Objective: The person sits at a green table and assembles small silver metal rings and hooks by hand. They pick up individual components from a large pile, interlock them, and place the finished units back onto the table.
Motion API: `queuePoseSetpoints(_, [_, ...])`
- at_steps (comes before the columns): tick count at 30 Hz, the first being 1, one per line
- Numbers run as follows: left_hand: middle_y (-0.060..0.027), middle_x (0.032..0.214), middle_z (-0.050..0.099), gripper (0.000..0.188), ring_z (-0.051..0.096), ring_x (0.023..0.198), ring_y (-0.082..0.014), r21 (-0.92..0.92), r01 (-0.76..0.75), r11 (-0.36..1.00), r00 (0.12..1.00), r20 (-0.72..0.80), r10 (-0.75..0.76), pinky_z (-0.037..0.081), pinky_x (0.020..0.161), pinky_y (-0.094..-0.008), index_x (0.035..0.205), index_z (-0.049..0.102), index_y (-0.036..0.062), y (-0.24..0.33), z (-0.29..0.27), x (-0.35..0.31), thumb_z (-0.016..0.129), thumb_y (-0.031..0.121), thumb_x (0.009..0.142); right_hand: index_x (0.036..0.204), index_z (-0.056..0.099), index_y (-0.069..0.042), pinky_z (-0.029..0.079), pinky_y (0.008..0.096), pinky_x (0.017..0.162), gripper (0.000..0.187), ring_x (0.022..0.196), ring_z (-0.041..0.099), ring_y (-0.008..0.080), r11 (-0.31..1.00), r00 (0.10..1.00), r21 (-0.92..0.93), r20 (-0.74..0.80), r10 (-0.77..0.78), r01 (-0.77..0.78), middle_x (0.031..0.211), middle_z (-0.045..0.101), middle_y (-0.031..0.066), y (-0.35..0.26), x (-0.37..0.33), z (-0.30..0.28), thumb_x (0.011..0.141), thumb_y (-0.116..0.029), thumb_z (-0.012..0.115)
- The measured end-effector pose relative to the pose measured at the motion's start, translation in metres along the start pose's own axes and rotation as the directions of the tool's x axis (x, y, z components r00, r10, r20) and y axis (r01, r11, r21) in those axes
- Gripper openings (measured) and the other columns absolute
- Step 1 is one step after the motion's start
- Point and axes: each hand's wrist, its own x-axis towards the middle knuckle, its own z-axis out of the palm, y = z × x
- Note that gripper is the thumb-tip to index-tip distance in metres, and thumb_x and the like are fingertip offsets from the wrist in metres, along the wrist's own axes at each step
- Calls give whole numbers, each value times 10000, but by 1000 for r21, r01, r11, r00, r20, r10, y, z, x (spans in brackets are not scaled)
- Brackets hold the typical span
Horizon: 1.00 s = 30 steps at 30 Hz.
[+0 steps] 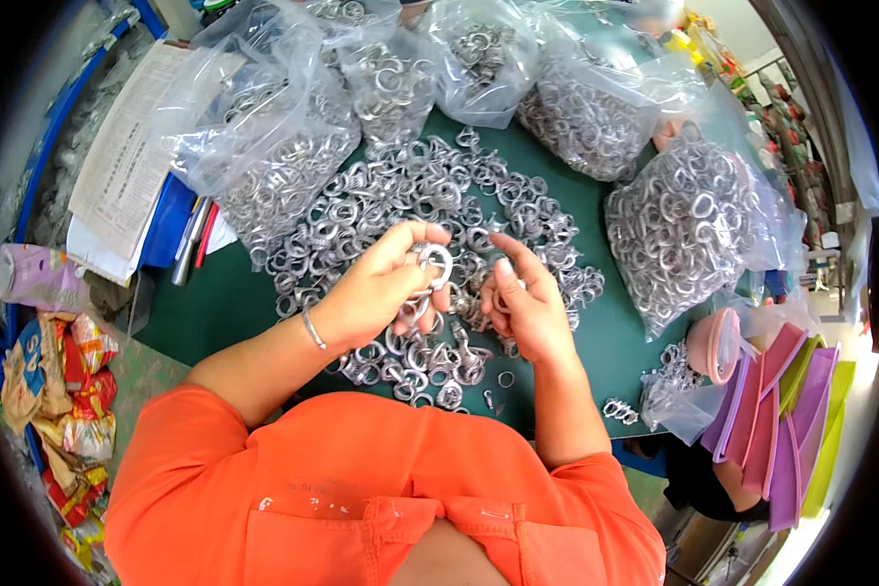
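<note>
At the center of the frame, I hold a metal ring (437,262) upright in my left hand (386,283), the fingers pinched narrow around it just above the pile (400,210). My right hand (529,311) hangs just beside it, thumb and forefinger apart, with what looks like a second ring (499,302) against the lower fingers; how firmly they grip it, I cannot tell. The step in hand, as I judge it, is handling rings singly out of the heap. The next move calls for a steady left pinch and right fingertips free enough to meet a ring without snagging its neighbors.

Loose rings spread thickly over the green worktop (190,322), directly beneath my fingers, and their tangle is likely the main obstacle. Clear bags of rings crowd the top of the frame, the large bag (288,146) at upper left slumping against the pile, the full bag (684,220) at right narrowing the room there. A small heap (670,373) lies beside a pink cup (715,345) at lower right, near colored bins (791,415). Papers (132,161) and a red pen (206,234) sit at upper left, well apart from my hands.
</note>
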Motion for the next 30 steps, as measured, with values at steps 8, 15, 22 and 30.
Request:
queuePoseSetpoints(8, [-100, 1107, 573, 349, 563, 987, -171, 370, -594, 714, 799, 168, 577, 449, 891, -301, 1199, 516, -7, -14, 12, 16, 541, 134, 882, 1248, 413, -80, 570, 434, 714, 648, 991, 603, 244, 511, 941, 800, 334, 56, -314, 1155, 535, 93, 7, 7, 48, 923, -634, 331])
queuePoseSetpoints(15, [-135, 1091, 617, 231, 591, 1008, -187, 63, -668, 742, 732, -130, 669, 454, 903, -334, 1147, 494, -8, -4, 15, 11, 458, 77, 935, 1089, 565, -89, 451, 234, 449, 231, 785, 633, 206, 390, 965, 883, 228, 132, -262, 951, 630, 102, 7, 12, 14, 907, -228, 598])
queuePoseSetpoints(22, [-97, 956, 626, 144, 598, 881, -144, 140, -637, 758, 736, -182, 652, 471, 766, -259, 1040, 536, 1, -12, -8, 0, 520, 14, 897, 848, 631, -26, 413, 226, 475, 128, 532, 548, 99, 461, 306, -452, -376, -875, 763, 757, 654, 61, -179, -20, -84, 856, -150, 659])
queuePoseSetpoints(30, [-95, 975, 619, 104, 587, 878, -141, 341, -575, 744, 755, -129, 643, 465, 802, -266, 974, 571, -7, -17, -17, -13, 548, -22, 874, 980, 675, 4, 483, 292, 746, 303, 798, 637, 190, -79, 767, -995, 7, -642, -57, 836, 684, 106, -241, -10, -207, 850, -266, 627])
